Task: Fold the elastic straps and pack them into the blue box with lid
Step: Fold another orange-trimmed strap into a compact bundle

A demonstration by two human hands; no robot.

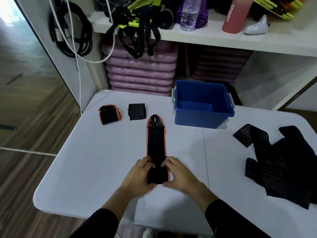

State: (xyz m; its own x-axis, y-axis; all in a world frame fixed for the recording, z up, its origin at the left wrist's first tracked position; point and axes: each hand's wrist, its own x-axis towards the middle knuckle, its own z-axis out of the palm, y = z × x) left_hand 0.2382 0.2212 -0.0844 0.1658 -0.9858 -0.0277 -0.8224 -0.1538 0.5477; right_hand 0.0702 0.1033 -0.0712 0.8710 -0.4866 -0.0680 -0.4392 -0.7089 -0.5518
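Pink bottle [235, 14] (reads "SPORT"), both hands folding orange-edged strap [156, 143]

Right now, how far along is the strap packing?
Done: two folded straps sit on the table, one orange-trimmed and one black. In hand: the left hand and right hand are folding the near end of a long orange-edged strap. Left: the pile of unfolded black straps, and the blue box looks empty, no lid visible.

The tabletop [85, 160] is white. The box [202, 115] is blue. The long strap [156, 143] is black with orange edges, as is one folded strap [109, 115]. Another folded strap [136, 111] and the pile [283, 169] are black with thin pale stripes.
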